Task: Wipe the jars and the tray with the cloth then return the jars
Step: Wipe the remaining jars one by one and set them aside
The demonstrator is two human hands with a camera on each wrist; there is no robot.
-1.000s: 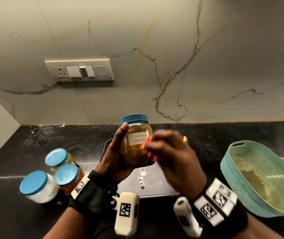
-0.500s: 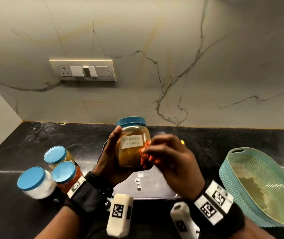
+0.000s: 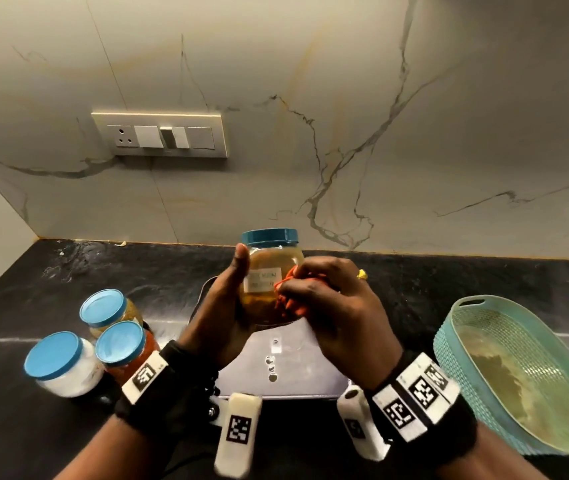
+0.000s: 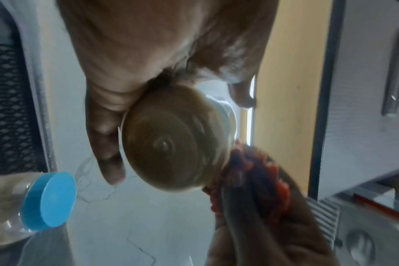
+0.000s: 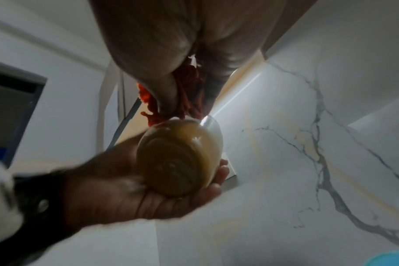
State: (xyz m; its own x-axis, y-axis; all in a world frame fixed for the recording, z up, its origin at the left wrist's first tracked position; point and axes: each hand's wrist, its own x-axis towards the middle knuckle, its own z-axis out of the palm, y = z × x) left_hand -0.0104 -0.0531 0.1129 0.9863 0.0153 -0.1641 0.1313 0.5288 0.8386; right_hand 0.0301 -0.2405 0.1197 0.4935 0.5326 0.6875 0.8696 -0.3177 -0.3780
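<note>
My left hand (image 3: 222, 313) grips a blue-lidded labelled jar (image 3: 271, 268) of brown spice, held upright above the steel tray (image 3: 286, 375). The jar's brown base (image 4: 169, 142) shows from below in the left wrist view, and again as the jar base (image 5: 180, 158) in the right wrist view. My right hand (image 3: 331, 306) holds a bunched orange cloth (image 3: 288, 296) against the jar's right side. The orange cloth (image 4: 251, 181) bulges between the fingers; the cloth (image 5: 187, 93) touches the jar's upper edge. Three more blue-lidded jars stand at the left: white (image 3: 63, 363), red (image 3: 125, 346), yellowish (image 3: 108, 308).
A teal plastic basket (image 3: 466, 348) lies at the right on the black countertop (image 3: 51, 427). The marble wall with a switch plate (image 3: 160, 135) rises behind. A blue-lidded jar (image 4: 41, 199) appears low in the left wrist view.
The jar has turned in my left hand, so its label faces more to the left. My right hand with the cloth has slid across the jar's front.
</note>
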